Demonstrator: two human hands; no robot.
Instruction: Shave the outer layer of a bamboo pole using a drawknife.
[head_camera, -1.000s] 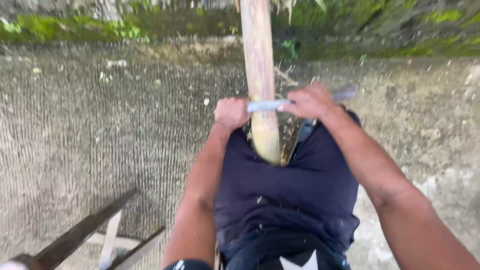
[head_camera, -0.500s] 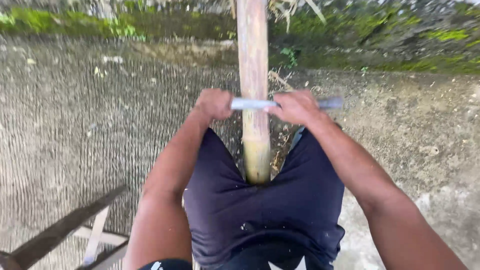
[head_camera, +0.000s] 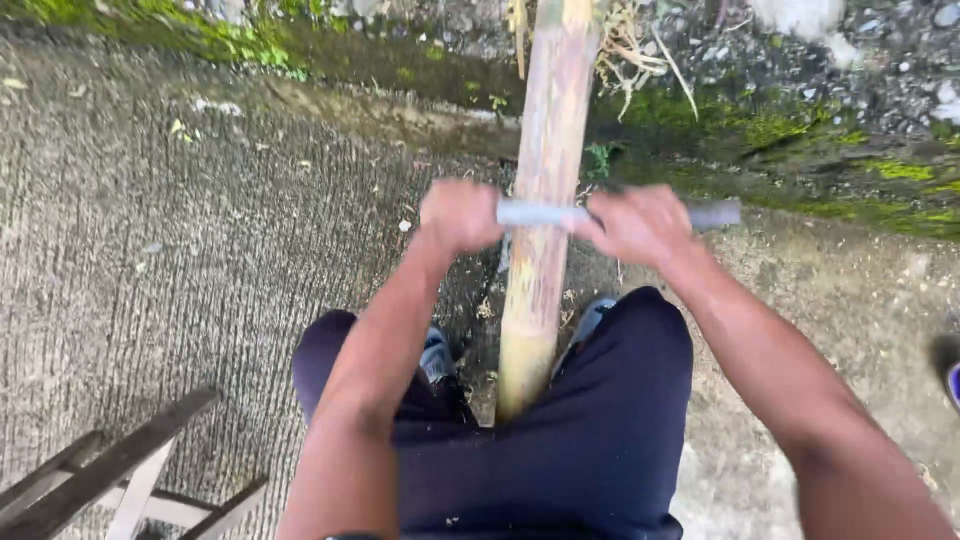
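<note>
Blade (head_camera: 545, 213) farther up — both fists closed

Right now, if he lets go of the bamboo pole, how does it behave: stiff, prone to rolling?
The bamboo pole is probably stiff: it runs straight from between his legs to the mossy bank with no sag. Being round, it would likely roll on the concrete once released. Both hands, left and right, press a blade across it.
</note>
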